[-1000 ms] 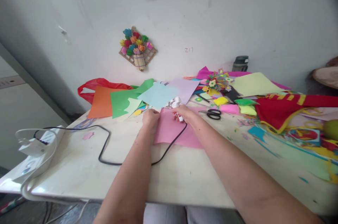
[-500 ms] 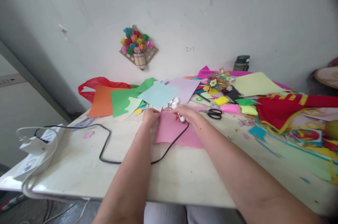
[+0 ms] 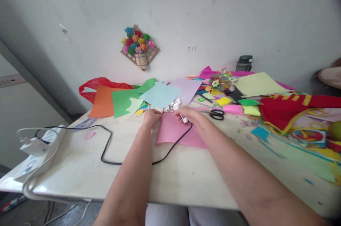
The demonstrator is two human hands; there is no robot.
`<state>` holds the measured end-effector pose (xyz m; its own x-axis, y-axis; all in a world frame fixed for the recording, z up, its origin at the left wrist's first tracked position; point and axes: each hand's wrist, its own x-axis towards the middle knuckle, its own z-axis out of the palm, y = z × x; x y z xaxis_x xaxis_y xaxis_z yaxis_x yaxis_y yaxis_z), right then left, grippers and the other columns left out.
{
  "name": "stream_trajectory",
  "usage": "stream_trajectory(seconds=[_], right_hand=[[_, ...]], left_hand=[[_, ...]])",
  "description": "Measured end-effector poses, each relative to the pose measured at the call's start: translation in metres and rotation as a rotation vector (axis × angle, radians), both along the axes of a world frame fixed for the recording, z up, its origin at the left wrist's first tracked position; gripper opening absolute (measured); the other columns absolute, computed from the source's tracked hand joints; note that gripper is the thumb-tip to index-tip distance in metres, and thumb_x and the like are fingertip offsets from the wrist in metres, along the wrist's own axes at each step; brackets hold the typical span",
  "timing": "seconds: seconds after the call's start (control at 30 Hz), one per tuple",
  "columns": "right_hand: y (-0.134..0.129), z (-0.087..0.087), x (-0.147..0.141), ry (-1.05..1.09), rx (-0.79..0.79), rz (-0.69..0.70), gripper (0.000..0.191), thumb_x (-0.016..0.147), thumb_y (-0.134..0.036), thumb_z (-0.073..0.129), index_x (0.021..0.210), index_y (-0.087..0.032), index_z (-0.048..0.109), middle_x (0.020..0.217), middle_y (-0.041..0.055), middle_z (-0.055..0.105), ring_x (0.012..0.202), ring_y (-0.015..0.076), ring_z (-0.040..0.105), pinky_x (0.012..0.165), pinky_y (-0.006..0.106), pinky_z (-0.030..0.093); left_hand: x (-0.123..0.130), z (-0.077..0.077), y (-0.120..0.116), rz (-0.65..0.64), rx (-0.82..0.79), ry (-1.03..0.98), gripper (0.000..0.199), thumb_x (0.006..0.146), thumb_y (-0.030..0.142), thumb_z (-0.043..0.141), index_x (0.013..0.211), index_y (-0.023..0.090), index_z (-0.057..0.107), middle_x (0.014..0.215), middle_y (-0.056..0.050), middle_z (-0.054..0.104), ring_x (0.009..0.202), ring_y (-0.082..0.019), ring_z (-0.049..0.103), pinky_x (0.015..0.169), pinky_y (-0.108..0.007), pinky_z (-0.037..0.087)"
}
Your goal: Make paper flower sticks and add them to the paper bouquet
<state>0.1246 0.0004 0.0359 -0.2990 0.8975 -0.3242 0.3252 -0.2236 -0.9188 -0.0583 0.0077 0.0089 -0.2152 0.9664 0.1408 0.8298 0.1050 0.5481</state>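
A pink sheet of paper (image 3: 176,132) lies on the table between my forearms. My right hand (image 3: 186,113) is wrapped round a white hot glue gun (image 3: 176,104), whose black cord (image 3: 174,145) leaves the bottom of the handle. The gun's front end points left, over the far edge of the pink sheet. My left hand (image 3: 152,116) is closed at the sheet's far left corner, with its fingertips close to the gun's tip. The fingertips are small and partly hidden, and the corner appears pinched between them.
Black-handled scissors (image 3: 216,114) lie right of my right hand. Orange paper (image 3: 103,102), green paper (image 3: 125,102) and light blue paper (image 3: 161,94) lie behind the hands. A white power strip (image 3: 50,144) sits at the left edge. Paper scraps and a red cloth (image 3: 282,110) cover the right side.
The glue gun and my right hand have shifted very slightly. The near edge of the pink sheet and the cord have moved a little right. My left hand keeps its place.
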Motion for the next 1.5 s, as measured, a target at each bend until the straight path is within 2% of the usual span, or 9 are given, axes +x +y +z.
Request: stream_trajectory(seconds=[0.2, 0.43, 0.9, 1.3, 1.5], right_hand=[[0.002, -0.003, -0.002, 0.022, 0.016, -0.026, 0.012, 0.069, -0.017, 0.052, 0.063, -0.016, 0.041, 0.038, -0.0050, 0.041, 0.031, 0.0088, 0.040, 0.031, 0.020, 0.030], [0.005, -0.007, -0.005, 0.078, 0.065, -0.062, 0.010, 0.067, -0.014, 0.051, 0.063, -0.016, 0.041, 0.038, -0.0058, 0.039, 0.031, 0.0089, 0.041, 0.030, 0.019, 0.029], [0.016, -0.016, -0.012, 0.038, 0.106, -0.151, 0.010, 0.066, -0.017, 0.055, 0.063, -0.016, 0.045, 0.033, -0.0048, 0.040, 0.030, 0.0119, 0.041, 0.031, 0.021, 0.031], [0.019, -0.014, -0.017, -0.035, 0.131, -0.217, 0.012, 0.066, -0.024, 0.058, 0.067, -0.014, 0.052, 0.034, -0.0024, 0.043, 0.034, 0.0144, 0.046, 0.033, 0.023, 0.034], [0.019, -0.011, -0.018, -0.062, 0.122, -0.239, 0.015, 0.065, -0.025, 0.061, 0.070, -0.013, 0.053, 0.035, -0.0017, 0.044, 0.035, 0.0150, 0.047, 0.032, 0.022, 0.031]], left_hand=[[0.001, 0.002, -0.001, 0.005, -0.015, -0.010, 0.025, 0.061, 0.028, 0.060, 0.081, 0.015, 0.069, 0.076, -0.006, 0.068, 0.072, -0.016, 0.059, 0.064, -0.022, 0.041], [0.000, -0.002, 0.002, 0.008, 0.001, 0.009, 0.025, 0.061, 0.028, 0.060, 0.081, 0.017, 0.069, 0.080, -0.005, 0.068, 0.076, -0.016, 0.060, 0.068, -0.022, 0.041], [0.000, -0.002, 0.003, -0.004, 0.008, 0.024, 0.024, 0.062, 0.028, 0.059, 0.081, 0.017, 0.069, 0.079, -0.004, 0.069, 0.076, -0.016, 0.060, 0.067, -0.021, 0.041], [-0.001, -0.004, 0.004, -0.013, 0.007, 0.013, 0.025, 0.062, 0.028, 0.059, 0.082, 0.018, 0.069, 0.080, -0.003, 0.069, 0.076, -0.016, 0.060, 0.069, -0.021, 0.042], [-0.001, -0.004, 0.004, -0.008, -0.009, 0.020, 0.029, 0.063, 0.030, 0.058, 0.088, 0.018, 0.068, 0.084, -0.004, 0.069, 0.078, -0.017, 0.060, 0.070, -0.021, 0.042]])
